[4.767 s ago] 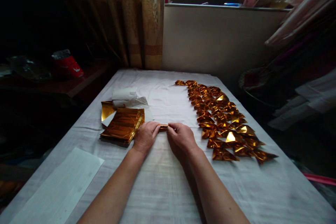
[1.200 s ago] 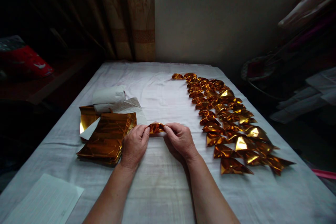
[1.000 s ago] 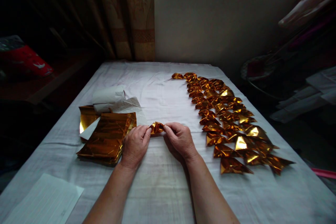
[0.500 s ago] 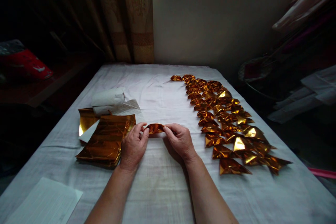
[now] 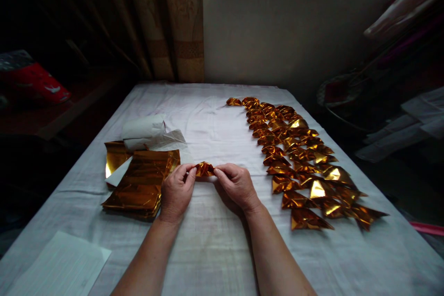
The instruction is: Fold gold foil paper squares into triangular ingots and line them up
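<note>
A small folded gold foil paper ingot [image 5: 204, 169] is stretched between my two hands, just above the cloth. My left hand [image 5: 177, 192] pinches its left end between thumb and fingers. Its right end is in the pinch of my right hand [image 5: 238, 186]. Close by my left hand lies a stack of gold foil sheets [image 5: 138, 185], with a curled sheet showing a white back beside it. To the right, several finished gold foil ingots [image 5: 277, 152] lie in rows running from the far edge toward me.
A white sheet [image 5: 208, 249] covers the table. A white paper roll [image 5: 144, 127] lies behind the foil stack, and a pale paper [image 5: 64, 263] at the near left. A red container [image 5: 36, 83] stands on a shelf at left. Beyond are a curtain [image 5: 185, 23] and a pale panel [image 5: 277, 27].
The ingot between my hands has become shorter, with a peaked, creased middle. My hands have drawn slightly closer together. The view has shifted a little.
</note>
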`<control>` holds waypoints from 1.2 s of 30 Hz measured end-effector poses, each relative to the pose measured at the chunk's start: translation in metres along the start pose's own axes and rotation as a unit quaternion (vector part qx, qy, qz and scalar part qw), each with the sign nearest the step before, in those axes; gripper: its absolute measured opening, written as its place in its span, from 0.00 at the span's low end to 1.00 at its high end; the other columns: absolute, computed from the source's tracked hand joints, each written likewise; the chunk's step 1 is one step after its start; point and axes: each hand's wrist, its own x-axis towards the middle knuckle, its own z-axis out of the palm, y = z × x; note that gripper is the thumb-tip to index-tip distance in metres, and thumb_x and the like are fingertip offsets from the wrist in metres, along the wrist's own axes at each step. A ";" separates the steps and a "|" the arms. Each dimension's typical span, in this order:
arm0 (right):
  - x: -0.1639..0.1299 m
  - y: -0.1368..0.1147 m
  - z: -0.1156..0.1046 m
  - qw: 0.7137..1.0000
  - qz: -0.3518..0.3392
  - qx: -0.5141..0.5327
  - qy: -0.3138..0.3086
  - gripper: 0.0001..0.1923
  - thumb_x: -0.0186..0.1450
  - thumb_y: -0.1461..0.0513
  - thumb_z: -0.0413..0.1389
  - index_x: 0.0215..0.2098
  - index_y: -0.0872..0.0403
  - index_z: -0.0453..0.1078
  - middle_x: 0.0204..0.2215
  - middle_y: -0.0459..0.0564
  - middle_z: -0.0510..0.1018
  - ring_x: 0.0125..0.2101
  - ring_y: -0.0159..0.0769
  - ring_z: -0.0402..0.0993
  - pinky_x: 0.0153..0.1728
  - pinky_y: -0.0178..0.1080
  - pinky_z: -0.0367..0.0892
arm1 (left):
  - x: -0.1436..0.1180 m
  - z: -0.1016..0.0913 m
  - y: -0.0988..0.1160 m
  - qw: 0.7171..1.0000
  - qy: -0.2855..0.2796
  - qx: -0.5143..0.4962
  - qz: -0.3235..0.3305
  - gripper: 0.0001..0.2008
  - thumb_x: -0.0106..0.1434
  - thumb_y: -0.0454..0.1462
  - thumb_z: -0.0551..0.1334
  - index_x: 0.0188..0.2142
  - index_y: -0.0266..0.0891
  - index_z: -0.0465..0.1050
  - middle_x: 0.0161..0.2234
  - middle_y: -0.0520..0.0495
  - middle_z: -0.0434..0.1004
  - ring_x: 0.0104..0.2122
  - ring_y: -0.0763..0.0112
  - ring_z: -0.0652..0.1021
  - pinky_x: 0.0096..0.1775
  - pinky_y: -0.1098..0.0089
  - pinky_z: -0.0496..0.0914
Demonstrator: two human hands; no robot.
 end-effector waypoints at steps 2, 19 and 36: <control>0.001 0.000 0.000 1.000 0.004 0.004 0.013 0.10 0.66 0.59 0.55 0.33 0.50 0.79 0.30 0.47 0.83 0.30 0.35 0.79 0.34 0.35 0.71 | 0.000 0.000 0.000 1.000 -0.009 -0.006 0.000 0.11 0.65 0.42 0.57 0.35 0.41 0.77 0.32 0.48 0.82 0.32 0.67 0.80 0.35 0.71 0.71; 0.001 -0.006 -0.001 0.996 0.005 -0.002 0.089 0.06 0.62 0.60 0.56 0.32 0.53 0.75 0.27 0.46 0.79 0.24 0.30 0.70 0.29 0.33 0.67 | 0.001 0.001 0.002 1.000 0.020 -0.013 0.012 0.12 0.65 0.43 0.57 0.35 0.40 0.76 0.31 0.48 0.80 0.28 0.69 0.78 0.33 0.71 0.71; 0.002 -0.003 0.002 0.987 0.041 -0.073 0.135 0.07 0.63 0.61 0.53 0.31 0.51 0.73 0.27 0.45 0.79 0.26 0.33 0.72 0.32 0.35 0.67 | 0.003 -0.001 0.000 0.999 0.012 -0.038 -0.017 0.18 0.65 0.49 0.56 0.43 0.40 0.77 0.36 0.45 0.82 0.28 0.69 0.79 0.34 0.69 0.74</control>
